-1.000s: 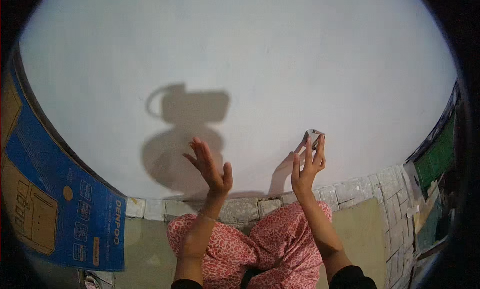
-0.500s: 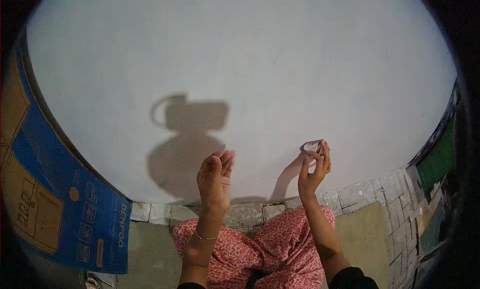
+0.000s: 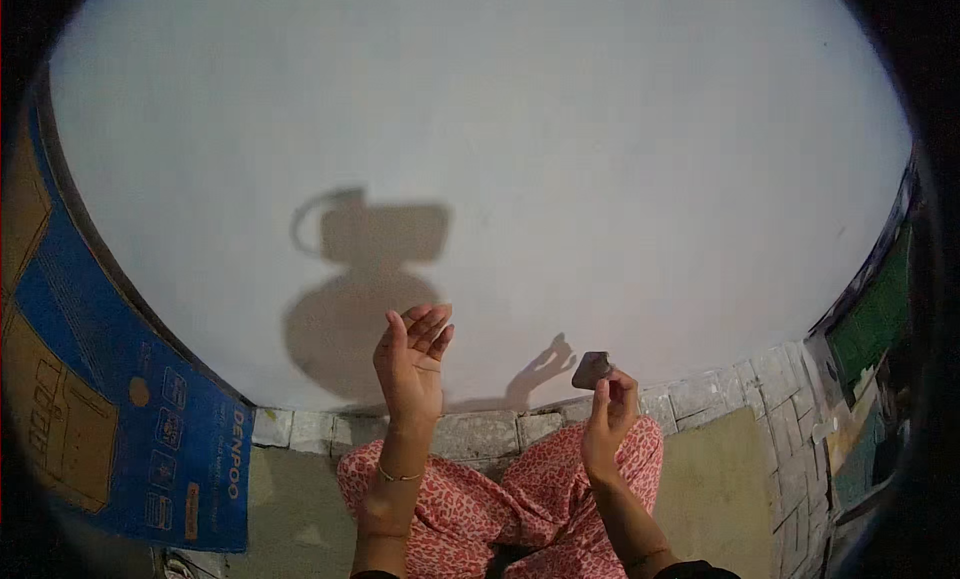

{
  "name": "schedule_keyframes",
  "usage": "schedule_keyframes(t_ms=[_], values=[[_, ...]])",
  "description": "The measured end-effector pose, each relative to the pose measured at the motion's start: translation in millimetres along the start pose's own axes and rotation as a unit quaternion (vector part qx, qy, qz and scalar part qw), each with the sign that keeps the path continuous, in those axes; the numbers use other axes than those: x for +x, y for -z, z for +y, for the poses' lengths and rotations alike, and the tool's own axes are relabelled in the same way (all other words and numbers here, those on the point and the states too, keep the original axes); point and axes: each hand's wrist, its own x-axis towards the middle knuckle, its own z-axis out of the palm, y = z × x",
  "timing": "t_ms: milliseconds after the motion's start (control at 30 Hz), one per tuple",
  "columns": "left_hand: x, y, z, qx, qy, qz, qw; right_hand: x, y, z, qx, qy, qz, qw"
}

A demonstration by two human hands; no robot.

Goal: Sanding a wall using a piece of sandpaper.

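My left hand (image 3: pixel 412 364) is raised in front of the white wall (image 3: pixel 600 159), palm showing, thumb apart and fingers loosely bent, with nothing in it. A thin bracelet (image 3: pixel 400 477) circles that wrist. Between the thumb and fingertips of my right hand (image 3: pixel 611 419) is a small flat grey square piece (image 3: pixel 591 370), tilted, its exact kind unclear. Both hands are above my lap, in pink patterned trousers (image 3: pixel 450 509), and apart from each other.
On the left stands a blue and brown cardboard box (image 3: pixel 200 469). White bricks (image 3: pixel 480 434) line the foot of the wall. Pale green floor panels (image 3: pixel 720 469) flank my legs. Shadows (image 3: pixel 385 234) fall on the wall. A green object (image 3: pixel 873 314) is at far right.
My right hand has come down and slightly left, turning the small piece so a dark grey face shows. My left hand has shifted slightly left, its fingers more spread.
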Motion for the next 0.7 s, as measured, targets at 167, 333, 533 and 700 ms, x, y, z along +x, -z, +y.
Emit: schedule_keyframes(t_ms=[167,333,533,700], values=[[2.1,7.3,-4.6,0.116,-0.073,0.038,0.990,2.8,-2.3,-5.3,0.085,-0.090,-0.016,0.992],[1.7,13.7,-13.4,0.253,-0.199,0.024,0.947,13.0,1.7,-7.6,0.232,-0.244,-0.023,0.941],[18.8,46.5,-33.3,0.508,-0.410,0.011,0.758,17.2,4.3,-17.4,0.281,-0.348,-0.016,0.894],[23.1,51.6,-49.5,0.674,-0.495,-0.013,0.548,18.1,8.9,-22.6,0.266,-0.372,-0.019,0.889]])
